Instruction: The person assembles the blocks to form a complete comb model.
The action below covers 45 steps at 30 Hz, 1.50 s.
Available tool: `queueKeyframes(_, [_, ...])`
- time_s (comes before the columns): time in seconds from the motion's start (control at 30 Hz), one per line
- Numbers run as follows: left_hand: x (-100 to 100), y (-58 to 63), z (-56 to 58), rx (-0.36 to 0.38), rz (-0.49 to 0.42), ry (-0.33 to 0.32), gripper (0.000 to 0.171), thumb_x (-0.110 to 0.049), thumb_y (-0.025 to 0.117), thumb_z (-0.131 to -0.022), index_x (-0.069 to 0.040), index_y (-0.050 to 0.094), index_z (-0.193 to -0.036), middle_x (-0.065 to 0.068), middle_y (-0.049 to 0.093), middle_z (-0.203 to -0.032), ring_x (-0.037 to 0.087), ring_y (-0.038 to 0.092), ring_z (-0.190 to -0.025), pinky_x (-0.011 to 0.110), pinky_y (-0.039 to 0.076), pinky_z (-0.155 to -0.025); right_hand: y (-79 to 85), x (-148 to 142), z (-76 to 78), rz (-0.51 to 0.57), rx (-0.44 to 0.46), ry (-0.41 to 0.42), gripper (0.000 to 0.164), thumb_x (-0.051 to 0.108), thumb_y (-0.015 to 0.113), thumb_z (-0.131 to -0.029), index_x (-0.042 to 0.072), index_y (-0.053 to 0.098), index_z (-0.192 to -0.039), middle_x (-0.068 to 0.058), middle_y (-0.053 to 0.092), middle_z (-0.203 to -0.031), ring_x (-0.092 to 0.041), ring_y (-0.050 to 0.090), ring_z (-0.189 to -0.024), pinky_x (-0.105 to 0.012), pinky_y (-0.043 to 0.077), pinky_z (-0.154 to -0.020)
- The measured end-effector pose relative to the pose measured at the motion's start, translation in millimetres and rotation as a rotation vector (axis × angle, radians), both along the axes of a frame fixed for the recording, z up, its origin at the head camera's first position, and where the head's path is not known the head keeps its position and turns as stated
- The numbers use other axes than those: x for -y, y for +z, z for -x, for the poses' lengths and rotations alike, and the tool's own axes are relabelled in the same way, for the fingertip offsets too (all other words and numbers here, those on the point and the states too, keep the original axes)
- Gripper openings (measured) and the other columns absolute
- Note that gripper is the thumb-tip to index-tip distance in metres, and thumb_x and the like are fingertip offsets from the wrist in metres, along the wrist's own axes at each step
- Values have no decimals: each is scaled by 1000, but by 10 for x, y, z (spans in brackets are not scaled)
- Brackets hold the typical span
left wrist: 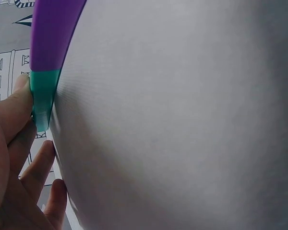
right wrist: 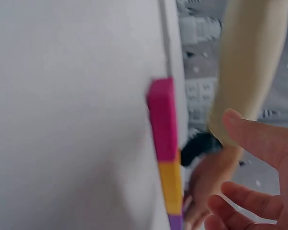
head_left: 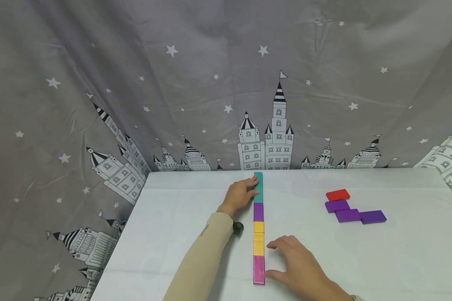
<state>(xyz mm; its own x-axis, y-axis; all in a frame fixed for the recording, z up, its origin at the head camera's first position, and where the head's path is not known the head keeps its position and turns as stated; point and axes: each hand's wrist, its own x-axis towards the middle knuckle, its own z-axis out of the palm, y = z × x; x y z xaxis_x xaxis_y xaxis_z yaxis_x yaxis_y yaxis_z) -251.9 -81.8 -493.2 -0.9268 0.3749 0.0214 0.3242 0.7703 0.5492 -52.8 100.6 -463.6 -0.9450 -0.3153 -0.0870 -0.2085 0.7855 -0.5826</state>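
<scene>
A straight row of coloured blocks runs away from me across the white table. From the near end come a magenta block [head_left: 258, 269], yellow blocks [head_left: 258, 243], a purple block [head_left: 258, 212] and teal blocks [head_left: 258, 194] at the far end. My left hand [head_left: 242, 194] reaches in from the left, its thumb and fingertips touching the teal part; the left wrist view shows the thumb against the teal block [left wrist: 44, 96]. To the right of the row, my right hand [head_left: 299, 265] spreads thumb and fingers beside the magenta and yellow blocks, holding nothing.
At the right lie a red block [head_left: 337, 195] and several loose purple blocks [head_left: 347, 215], touching one another. A grey curtain [head_left: 196, 83] printed with castles and stars hangs behind the white table [head_left: 165, 217]. My left forearm crosses the table left of the row.
</scene>
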Motion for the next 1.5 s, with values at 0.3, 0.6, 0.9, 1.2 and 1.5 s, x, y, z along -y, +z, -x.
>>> queueKeyframes(0.3, [-7, 15, -9, 9, -12, 0, 49, -28, 67, -98, -14, 56, -143, -7, 47, -151, 20, 44, -141, 44, 30, -120, 188, -325, 157, 87, -98, -173, 55, 37, 91, -72, 19, 69, -119, 3, 66, -114, -18, 60, -105, -41, 57, -88])
queueKeyframes(0.6, [-3, 25, -26, 4, -8, 2, 49, -28, 67, -97, -13, 57, -143, -6, 47, -151, 21, 45, -141, 42, 33, -119, 293, -838, 404, 136, -249, -249, 54, 34, 87, -79, 9, 68, -122, -11, 68, -115, -29, 61, -97, -38, 52, -74])
queueKeyframes(0.9, [-1, 17, -22, -7, -14, 0, 48, -28, 67, -97, -13, 57, -142, -6, 48, -151, 21, 45, -140, 41, 34, -118, 281, -1203, 647, 146, -313, -332, 56, 33, 83, -84, -1, 64, -125, -26, 65, -119, -46, 59, -108, -64, 52, -85])
queueKeyframes(1.2, [8, 28, -22, 0, -18, 2, 49, -28, 67, -97, -13, 57, -143, -6, 48, -151, 21, 45, -140, 41, 34, -119, 155, -1461, 900, 126, -271, -403, 58, 32, 77, -90, -3, 59, -132, -33, 58, -124, -48, 58, -100, -56, 58, -74])
queueKeyframes(1.5, [6, 24, -18, 1, -27, -1, 49, -27, 68, -97, -13, 57, -142, -4, 48, -151, 24, 45, -140, 43, 33, -119, -9, -1703, 1086, 126, -276, -377, 57, 28, 76, -89, -4, 59, -132, -35, 59, -122, -47, 62, -93, -51, 53, -75])
